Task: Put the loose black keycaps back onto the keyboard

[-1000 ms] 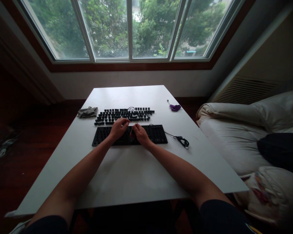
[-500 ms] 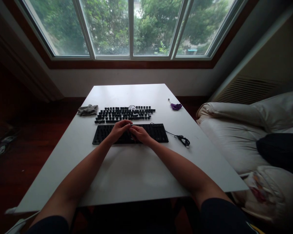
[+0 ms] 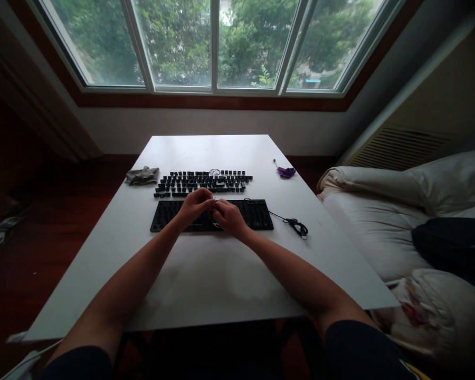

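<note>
A black keyboard (image 3: 168, 214) lies flat on the white table, its keycaps apparently taken off. Over its middle my left hand (image 3: 196, 205) and my right hand (image 3: 228, 216) meet, fingertips almost touching. Both are closed in a pinch. Something small and thin shows between the fingertips, too small to name, and the fingers hide most of it. Beyond the keyboard, loose black keycaps (image 3: 206, 182) stand in several rows, with a pale ring-shaped item (image 3: 214, 172) at their back edge. The keyboard's cable (image 3: 296, 227) lies bundled to the right.
On the white table (image 3: 190, 285), a crumpled grey cloth (image 3: 142, 176) lies at the back left. A purple item (image 3: 286, 172) with a thin stem is at the back right. A pale sofa (image 3: 360, 221) stands along the right side, and a window is ahead.
My right hand has turned, its knuckles now higher, and my left fingers have shifted slightly. Both hands stay together over the keyboard. The view has tilted a little.
</note>
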Demonstrator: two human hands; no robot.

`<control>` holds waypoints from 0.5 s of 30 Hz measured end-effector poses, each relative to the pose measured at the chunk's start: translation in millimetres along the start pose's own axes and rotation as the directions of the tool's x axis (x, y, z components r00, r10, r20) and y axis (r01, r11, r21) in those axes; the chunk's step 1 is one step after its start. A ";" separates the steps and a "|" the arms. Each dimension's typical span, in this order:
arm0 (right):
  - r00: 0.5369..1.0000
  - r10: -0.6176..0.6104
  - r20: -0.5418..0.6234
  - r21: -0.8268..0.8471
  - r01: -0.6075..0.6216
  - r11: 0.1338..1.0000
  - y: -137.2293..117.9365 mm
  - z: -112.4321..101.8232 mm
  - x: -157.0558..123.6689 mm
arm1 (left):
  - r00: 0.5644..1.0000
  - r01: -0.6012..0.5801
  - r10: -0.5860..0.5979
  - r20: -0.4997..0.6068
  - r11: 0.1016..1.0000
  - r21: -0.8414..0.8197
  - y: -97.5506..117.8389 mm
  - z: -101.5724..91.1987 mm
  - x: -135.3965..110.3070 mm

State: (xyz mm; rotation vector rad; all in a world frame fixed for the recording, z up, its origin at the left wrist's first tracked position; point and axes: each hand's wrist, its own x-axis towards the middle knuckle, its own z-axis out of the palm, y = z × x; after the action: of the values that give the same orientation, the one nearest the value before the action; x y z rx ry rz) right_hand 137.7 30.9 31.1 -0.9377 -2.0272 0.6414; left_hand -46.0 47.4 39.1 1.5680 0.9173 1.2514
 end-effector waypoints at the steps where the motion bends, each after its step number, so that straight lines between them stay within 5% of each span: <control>1: 1.000 0.002 -0.006 0.016 -0.002 1.000 0.7 -0.9 1.0 | 1.000 -0.013 0.013 0.004 1.000 0.019 -1.4 -1.5 0.4; 7: 0.996 0.085 0.014 0.183 -0.086 0.979 12.0 -4.4 6.8 | 0.990 -0.046 0.079 -0.115 0.962 0.268 -21.7 -11.6 0.8; 10: 0.994 0.092 0.050 0.195 -0.100 0.976 16.0 -5.5 8.0 | 0.993 -0.032 0.074 -0.090 0.915 0.402 -30.5 -12.2 -2.0; 15: 0.994 0.082 0.068 0.176 -0.093 0.980 17.2 -6.2 7.5 | 0.995 -0.088 0.101 0.024 0.693 0.715 -34.5 -10.3 -7.1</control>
State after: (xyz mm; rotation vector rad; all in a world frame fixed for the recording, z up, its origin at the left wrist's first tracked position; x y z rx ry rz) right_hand 146.4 47.7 25.8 -0.9144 -1.9515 0.8942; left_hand -58.0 53.8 5.1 2.2354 1.4726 1.0126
